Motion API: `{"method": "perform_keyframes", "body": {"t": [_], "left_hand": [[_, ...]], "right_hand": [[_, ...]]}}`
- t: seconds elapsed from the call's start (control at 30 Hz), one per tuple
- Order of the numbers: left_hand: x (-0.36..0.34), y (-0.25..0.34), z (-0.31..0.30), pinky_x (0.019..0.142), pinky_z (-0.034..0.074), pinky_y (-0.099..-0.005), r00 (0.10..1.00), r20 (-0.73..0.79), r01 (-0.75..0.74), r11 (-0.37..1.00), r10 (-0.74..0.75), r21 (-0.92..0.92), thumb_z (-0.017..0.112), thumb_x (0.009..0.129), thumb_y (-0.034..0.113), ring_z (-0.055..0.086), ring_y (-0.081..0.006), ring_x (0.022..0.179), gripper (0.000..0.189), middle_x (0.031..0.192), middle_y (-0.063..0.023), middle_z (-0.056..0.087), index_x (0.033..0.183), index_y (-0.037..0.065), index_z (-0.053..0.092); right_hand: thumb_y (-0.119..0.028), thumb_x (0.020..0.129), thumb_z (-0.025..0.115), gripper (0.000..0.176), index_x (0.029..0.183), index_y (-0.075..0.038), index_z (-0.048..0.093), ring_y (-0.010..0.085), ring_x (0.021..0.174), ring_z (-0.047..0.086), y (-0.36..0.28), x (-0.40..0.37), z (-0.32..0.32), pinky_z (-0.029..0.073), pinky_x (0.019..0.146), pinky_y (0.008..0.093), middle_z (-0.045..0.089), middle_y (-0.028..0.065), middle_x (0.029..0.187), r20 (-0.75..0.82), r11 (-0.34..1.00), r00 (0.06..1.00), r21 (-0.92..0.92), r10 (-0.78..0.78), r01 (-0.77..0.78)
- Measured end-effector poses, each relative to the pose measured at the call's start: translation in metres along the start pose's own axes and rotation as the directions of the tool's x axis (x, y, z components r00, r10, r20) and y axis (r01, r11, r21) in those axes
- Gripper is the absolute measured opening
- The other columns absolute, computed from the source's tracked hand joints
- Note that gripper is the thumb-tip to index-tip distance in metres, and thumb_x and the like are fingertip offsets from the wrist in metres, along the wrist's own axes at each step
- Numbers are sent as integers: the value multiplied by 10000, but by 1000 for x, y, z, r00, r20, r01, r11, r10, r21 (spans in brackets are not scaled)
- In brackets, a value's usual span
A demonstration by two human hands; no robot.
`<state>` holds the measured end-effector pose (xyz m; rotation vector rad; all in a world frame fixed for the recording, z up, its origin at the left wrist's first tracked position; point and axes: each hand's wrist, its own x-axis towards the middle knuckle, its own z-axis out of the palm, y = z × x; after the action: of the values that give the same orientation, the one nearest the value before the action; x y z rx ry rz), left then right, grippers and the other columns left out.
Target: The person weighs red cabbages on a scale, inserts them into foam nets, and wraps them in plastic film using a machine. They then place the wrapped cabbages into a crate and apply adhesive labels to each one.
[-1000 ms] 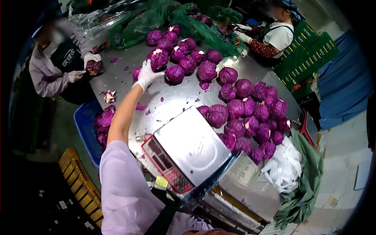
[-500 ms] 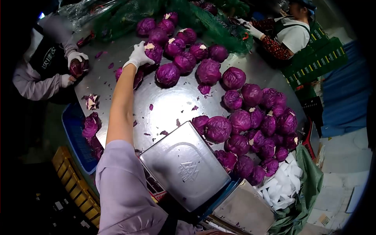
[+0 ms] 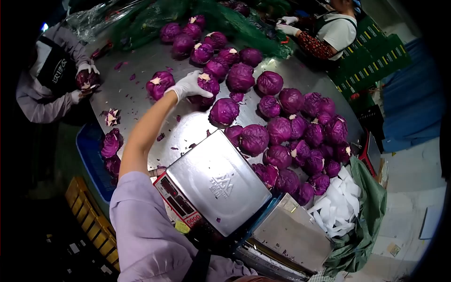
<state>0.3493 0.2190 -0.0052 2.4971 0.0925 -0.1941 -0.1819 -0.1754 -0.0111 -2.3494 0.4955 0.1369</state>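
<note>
My left hand, in a white glove, reaches out over the steel table and grips a red cabbage from its left side, cut stem facing up. Another red cabbage lies just left of the hand. In front of me stands a steel weighing scale with nothing on its pan. A large heap of red cabbages fills the table to the right of the scale. My right hand is out of sight.
A co-worker at the left holds a cabbage in gloved hands. Another person works at the far right by green net bags and green crates. A blue crate of leaves and white foam nets flank the table.
My left hand has drawn a cabbage from the far group toward me and to the right. The view has shifted, so the scale's keypad shows again.
</note>
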Motion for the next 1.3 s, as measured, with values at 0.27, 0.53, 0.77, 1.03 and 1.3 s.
{"method": "perform_keyframes", "body": {"t": [0.27,0.53,0.77,1.03,1.3], "left_hand": [[-31,35,47,925,404,-432,916,-393,123,989,-83,80,788,426,462,429,-396,1136,998,1348,-161,318,1281,154,373],[-80,-43,66,916,398,-310,868,-370,-198,453,-330,-869,815,561,195,495,-199,1037,784,1162,-85,494,1223,31,430],[-173,-27,53,959,363,-419,994,-106,-108,-212,-20,-971,596,793,197,419,-240,1154,550,1241,-64,442,1298,180,380],[-183,-32,51,542,476,-254,956,-155,-24,462,-250,-887,648,785,136,575,-142,627,356,822,-22,599,1126,72,566],[-140,-1,65,738,470,-350,795,-411,156,805,-447,-572,611,735,417,612,-256,864,489,874,-148,639,977,-7,638]], "right_hand": [[-146,777,654,116,751,-52,591,118,428,507,13,-27,-13,412,433,244,485,62,493,-33,996,997,56,-67,69],[-148,777,656,124,738,-53,586,121,416,503,28,-50,-22,407,423,245,476,59,482,-79,977,985,133,-154,164],[-192,738,703,179,717,-99,552,159,370,496,69,-52,3,397,374,269,480,57,460,-145,889,907,188,-396,418],[-100,762,665,130,723,-60,548,121,396,535,58,-46,-10,431,386,234,512,46,476,-43,822,884,350,-466,450],[-79,751,672,123,720,-40,559,127,397,509,53,-47,-21,377,378,235,483,60,478,-83,854,889,252,-449,455]]}}
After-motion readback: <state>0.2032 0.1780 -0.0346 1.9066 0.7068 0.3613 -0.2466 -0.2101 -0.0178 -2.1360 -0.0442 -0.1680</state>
